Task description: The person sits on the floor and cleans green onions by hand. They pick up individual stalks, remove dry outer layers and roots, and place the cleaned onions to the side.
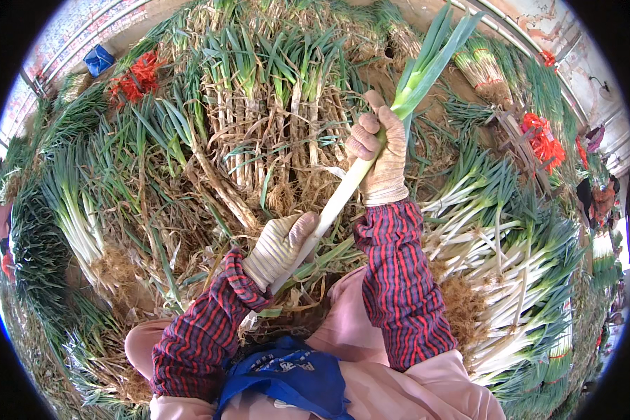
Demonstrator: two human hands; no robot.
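A long green onion (341, 197) with a bare white stalk and green leaves lies slantwise across the middle, leaves up to the right. My left hand (283, 244), in a striped work glove, closes around its lower white part. My right hand (380, 147), gloved too, grips it higher up, just below the leaves. The root end is hidden near my left sleeve. Behind my hands stand unpeeled green onions (262, 121) with dry brown husks and dirty stalks. Loose leaves and husks (315, 273) lie beneath the held stalk.
At the right lies a large pile of clean white-stalked onions (514, 294) with roots. A smaller group (79, 226) lies at the left. Red ties (543, 142) hang at the right, more red ties (139, 76) lie upper left, near a blue bag (98, 60). Tied bundles (483, 68) lie upper right.
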